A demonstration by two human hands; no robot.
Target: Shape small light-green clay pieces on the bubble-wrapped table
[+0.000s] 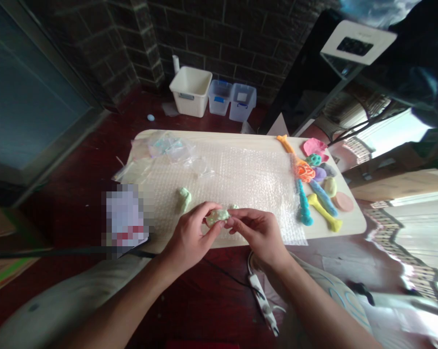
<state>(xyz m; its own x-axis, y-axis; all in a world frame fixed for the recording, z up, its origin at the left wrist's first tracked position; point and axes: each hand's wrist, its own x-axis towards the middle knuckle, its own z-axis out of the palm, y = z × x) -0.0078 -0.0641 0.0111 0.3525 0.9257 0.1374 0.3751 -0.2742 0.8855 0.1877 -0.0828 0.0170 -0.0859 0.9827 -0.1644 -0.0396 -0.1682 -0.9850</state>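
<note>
A pale green lump of modelling clay (218, 216) is held between both hands above the near edge of the table. My left hand (193, 232) grips it with thumb and fingers from the left. My right hand (257, 230) pinches its right end between thumb and forefinger. To the left, another light green clay piece (184, 198) lies on the bubble wrap (248, 174). A small green bit (234, 207) shows just behind my right fingers, partly hidden.
Coloured clay pieces line the table's right end, among them a yellow bone shape (325, 212), a teal stick (304, 203) and an orange piece (304, 170). Clear plastic bags (171, 148) lie at the back left. Bins (192, 92) stand behind; a power strip (263, 303) lies below.
</note>
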